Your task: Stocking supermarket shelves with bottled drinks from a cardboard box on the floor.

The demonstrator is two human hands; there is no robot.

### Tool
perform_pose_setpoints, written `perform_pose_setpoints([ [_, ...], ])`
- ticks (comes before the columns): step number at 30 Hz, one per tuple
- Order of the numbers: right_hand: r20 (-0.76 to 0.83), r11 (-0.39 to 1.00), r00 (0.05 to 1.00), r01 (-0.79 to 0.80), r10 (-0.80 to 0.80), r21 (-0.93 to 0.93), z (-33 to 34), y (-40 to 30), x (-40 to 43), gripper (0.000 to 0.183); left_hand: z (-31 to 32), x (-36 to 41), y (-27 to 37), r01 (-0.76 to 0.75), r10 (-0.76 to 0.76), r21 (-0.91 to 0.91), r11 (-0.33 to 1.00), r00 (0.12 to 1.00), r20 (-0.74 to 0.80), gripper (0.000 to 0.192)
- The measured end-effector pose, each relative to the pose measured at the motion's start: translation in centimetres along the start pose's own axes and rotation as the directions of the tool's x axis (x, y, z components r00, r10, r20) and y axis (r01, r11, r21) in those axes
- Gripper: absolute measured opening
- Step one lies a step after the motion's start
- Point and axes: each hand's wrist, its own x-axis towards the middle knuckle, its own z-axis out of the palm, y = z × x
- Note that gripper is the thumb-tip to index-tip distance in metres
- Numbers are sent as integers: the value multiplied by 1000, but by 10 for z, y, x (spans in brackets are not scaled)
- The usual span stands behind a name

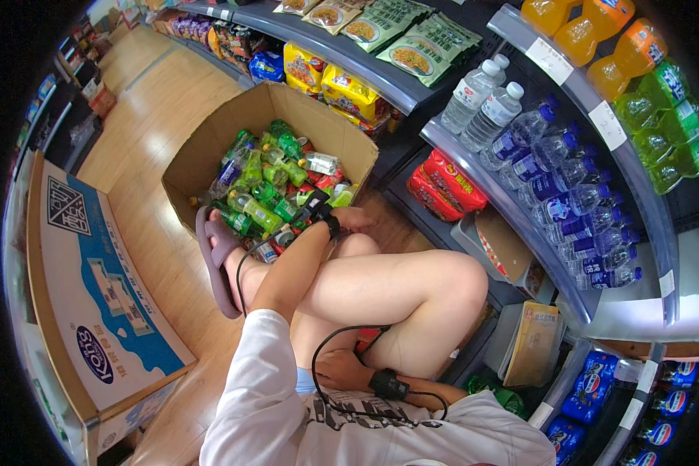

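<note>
Near the crossed knees is my left hand (352, 219), bent at the wrist, with a black strap device around that wrist; its fingers are partly hidden, and no held object shows. My right hand (341, 370) rests low at my lap, against the thigh, also with a black wrist device and cable; its fingertips are partly hidden. Beyond the legs stands an open cardboard box (192, 157) with many plastic bottles (256, 212) jumbled inside, mostly green, some with white or purple labels. A mauve sandal (216, 262) on a foot lies over the box's near edge.
Curved shelves at right hold water bottles (565, 204), orange soda bottles (576, 41) and red noodle packs (445, 185). Yellow packs (352, 93) sit behind the box. A printed display counter (110, 279) stands left. Files (533, 343) and blue can packs (591, 387) are lower right.
</note>
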Motion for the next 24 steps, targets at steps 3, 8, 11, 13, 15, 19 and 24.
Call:
perform_pose_setpoints([
  [3,-22,1000,1000,9,-9,-20,3,1,-1,19,1,2,-2,10,-10,5,1000,1000,-11,50],
  [8,10,998,1000,-21,21,-55,3,0,-2,16,1,1,-3,10,-11,-36,999,1000,-27,49],
  [11,13,998,1000,-26,26,-52,0,-1,-1,16,1,0,-2,-16,16,-30,999,1000,-15,48],
  [13,15,999,1000,-20,20,-47,-2,-2,-1,16,0,-1,-1,-25,24,-33,999,1000,-11,48],
  [15,20,999,999,-25,26,-49,-3,-3,-1,16,0,-1,-1,-33,33,-35,999,999,-7,48],
  [19,-15,1000,1000,-3,2,-26,-2,-2,0,18,1,0,0,25,-25,0,1000,1000,-11,48],
  [24,-12,1000,1000,2,-2,-20,1,0,0,21,1,1,-2,24,-24,-13,1000,999,-28,49],
])
